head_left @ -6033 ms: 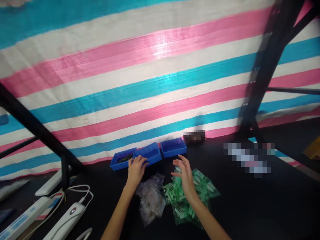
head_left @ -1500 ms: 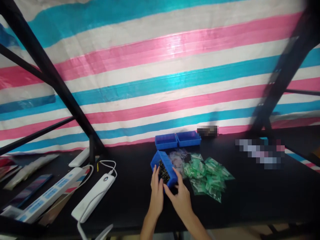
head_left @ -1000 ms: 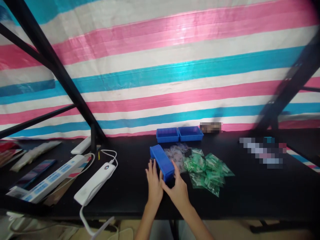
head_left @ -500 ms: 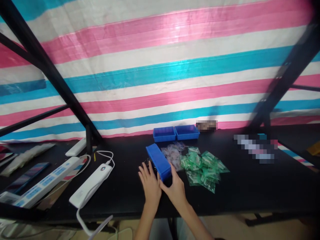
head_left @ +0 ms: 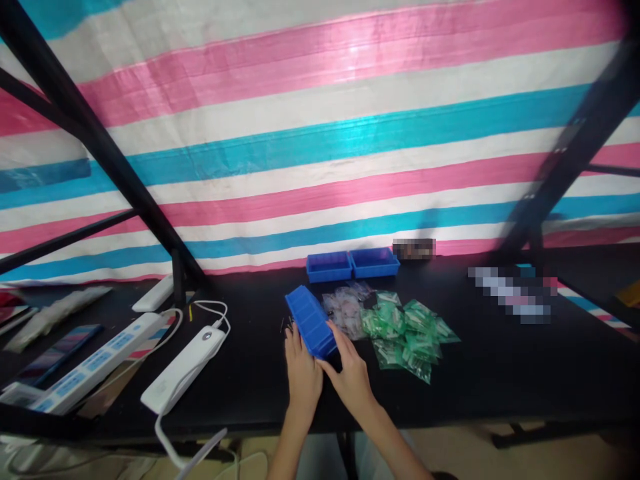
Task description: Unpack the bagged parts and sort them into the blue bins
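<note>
A blue plastic bin (head_left: 311, 323) is held tilted low over the black table, a ribbed face turned up toward me. My right hand (head_left: 353, 373) grips its near right end, thumb at the near edge and fingers along the right side. Against the bin's left side lies my left hand (head_left: 303, 373), fingers stretched forward and their tips partly hidden by the bin. A few thin dark pieces (head_left: 288, 325) lie by those fingertips, too small to name. Right of the bin are small clear plastic bags (head_left: 345, 312) and a pile of green-tinted plastic bags (head_left: 407, 333).
Two blue bins (head_left: 329, 267) stand side by side against the striped sheet (head_left: 320, 160) at the back. A white power bank-like box (head_left: 183, 370) with a cable and a power strip (head_left: 95, 367) lie left. Black frame posts (head_left: 115, 167) rise at both sides.
The blue bin has tipped and shifted slightly left, showing more of its ribbed face. My left hand's spread fingers have drawn together and moved in against the bin. Fewer dark pieces show.
</note>
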`<state>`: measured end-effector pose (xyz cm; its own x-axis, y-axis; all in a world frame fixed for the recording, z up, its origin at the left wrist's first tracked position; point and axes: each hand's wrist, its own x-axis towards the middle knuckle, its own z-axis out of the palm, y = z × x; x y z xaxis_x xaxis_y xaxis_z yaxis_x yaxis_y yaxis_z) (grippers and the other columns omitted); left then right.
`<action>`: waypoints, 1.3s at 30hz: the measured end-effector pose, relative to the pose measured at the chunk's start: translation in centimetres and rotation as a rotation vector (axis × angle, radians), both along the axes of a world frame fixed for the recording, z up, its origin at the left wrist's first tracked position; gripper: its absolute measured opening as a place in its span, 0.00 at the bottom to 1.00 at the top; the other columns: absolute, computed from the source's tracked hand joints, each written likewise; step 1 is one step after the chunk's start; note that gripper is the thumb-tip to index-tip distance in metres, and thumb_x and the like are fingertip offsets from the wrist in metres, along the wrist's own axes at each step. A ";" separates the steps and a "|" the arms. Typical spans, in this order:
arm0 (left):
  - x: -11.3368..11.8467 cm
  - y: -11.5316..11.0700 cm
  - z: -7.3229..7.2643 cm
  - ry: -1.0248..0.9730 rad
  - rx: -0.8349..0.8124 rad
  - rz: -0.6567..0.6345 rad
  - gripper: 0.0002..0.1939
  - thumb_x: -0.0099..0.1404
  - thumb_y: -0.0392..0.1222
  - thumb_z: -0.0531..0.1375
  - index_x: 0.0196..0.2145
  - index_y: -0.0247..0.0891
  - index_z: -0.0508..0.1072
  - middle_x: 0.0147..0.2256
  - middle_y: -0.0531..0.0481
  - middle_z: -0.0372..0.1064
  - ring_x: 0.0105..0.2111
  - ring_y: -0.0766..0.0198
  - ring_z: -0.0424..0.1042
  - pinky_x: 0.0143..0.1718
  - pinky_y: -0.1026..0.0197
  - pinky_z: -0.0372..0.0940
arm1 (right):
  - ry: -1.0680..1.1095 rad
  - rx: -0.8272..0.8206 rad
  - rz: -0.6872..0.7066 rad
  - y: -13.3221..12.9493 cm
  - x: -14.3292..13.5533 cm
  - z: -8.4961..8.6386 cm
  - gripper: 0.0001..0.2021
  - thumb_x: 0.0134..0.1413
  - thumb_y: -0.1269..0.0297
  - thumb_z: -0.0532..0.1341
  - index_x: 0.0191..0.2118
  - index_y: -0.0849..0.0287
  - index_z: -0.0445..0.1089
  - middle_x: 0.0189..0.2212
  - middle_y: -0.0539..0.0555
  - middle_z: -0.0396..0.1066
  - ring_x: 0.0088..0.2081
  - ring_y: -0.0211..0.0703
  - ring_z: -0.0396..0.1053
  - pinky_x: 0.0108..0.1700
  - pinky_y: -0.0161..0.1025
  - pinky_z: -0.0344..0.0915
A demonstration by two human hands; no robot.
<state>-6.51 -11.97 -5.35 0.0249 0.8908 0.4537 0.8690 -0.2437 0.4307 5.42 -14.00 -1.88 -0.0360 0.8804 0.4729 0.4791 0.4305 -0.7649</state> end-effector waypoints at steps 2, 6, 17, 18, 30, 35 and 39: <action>0.1 0.0 0.1 -0.003 -0.013 0.004 0.25 0.61 0.35 0.45 0.56 0.27 0.57 0.58 0.33 0.46 0.60 0.47 0.30 0.56 0.41 0.43 | 0.022 0.004 0.005 0.0 -0.1 0.0 0.30 0.50 0.69 0.56 0.60 0.52 0.47 0.56 0.53 0.54 0.57 0.46 0.54 0.55 0.46 0.57; 0.3 -0.1 0.3 -0.030 -0.038 0.027 0.26 0.60 0.36 0.46 0.57 0.28 0.55 0.59 0.34 0.45 0.60 0.46 0.32 0.56 0.40 0.44 | 0.067 0.026 0.001 -0.1 -0.1 0.0 0.29 0.51 0.70 0.55 0.59 0.53 0.49 0.56 0.54 0.55 0.57 0.46 0.53 0.56 0.48 0.56; 0.8 0.1 1.3 -0.145 -0.109 0.126 0.24 0.64 0.40 0.43 0.57 0.30 0.54 0.58 0.35 0.48 0.60 0.50 0.36 0.56 0.41 0.43 | 0.266 -0.004 -0.121 0.0 -0.1 -0.3 0.25 0.49 0.67 0.57 0.54 0.58 0.54 0.52 0.59 0.60 0.54 0.50 0.58 0.54 0.51 0.57; 0.8 0.1 1.4 -0.154 -0.118 0.129 0.24 0.65 0.40 0.43 0.57 0.30 0.54 0.58 0.36 0.48 0.60 0.50 0.37 0.56 0.41 0.43 | 0.300 -0.010 -0.126 0.1 -0.1 -0.5 0.25 0.49 0.67 0.57 0.54 0.58 0.54 0.52 0.59 0.60 0.53 0.49 0.58 0.54 0.50 0.58; 1.3 -0.2 1.7 -0.045 -0.098 0.126 0.28 0.63 0.49 0.47 0.57 0.32 0.54 0.59 0.36 0.45 0.60 0.48 0.35 0.56 0.42 0.42 | 0.571 -0.057 -0.202 0.4 -0.3 -0.6 0.31 0.45 0.63 0.61 0.56 0.60 0.49 0.52 0.64 0.58 0.54 0.51 0.57 0.53 0.51 0.58; 1.2 -0.2 2.3 -0.101 -0.059 0.109 0.26 0.65 0.47 0.45 0.59 0.36 0.50 0.60 0.40 0.42 0.61 0.51 0.35 0.56 0.42 0.42 | 0.680 -0.090 -0.233 0.3 -0.1 -0.4 0.33 0.46 0.62 0.61 0.57 0.57 0.45 0.53 0.65 0.56 0.54 0.50 0.58 0.49 0.50 0.62; 1.4 -0.9 4.1 -0.106 0.078 0.014 0.27 0.64 0.41 0.48 0.60 0.40 0.45 0.62 0.43 0.37 0.61 0.54 0.35 0.57 0.44 0.42 | 0.776 -0.105 -0.217 0.2 0.2 -0.2 0.34 0.45 0.61 0.61 0.57 0.57 0.45 0.53 0.65 0.57 0.52 0.52 0.60 0.44 0.47 0.66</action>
<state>-5.12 -12.91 -1.29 -0.0386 0.8527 0.5209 0.8231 -0.2684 0.5004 5.59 -13.77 -2.05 0.4447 0.8712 0.2078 -0.1394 0.2964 -0.9448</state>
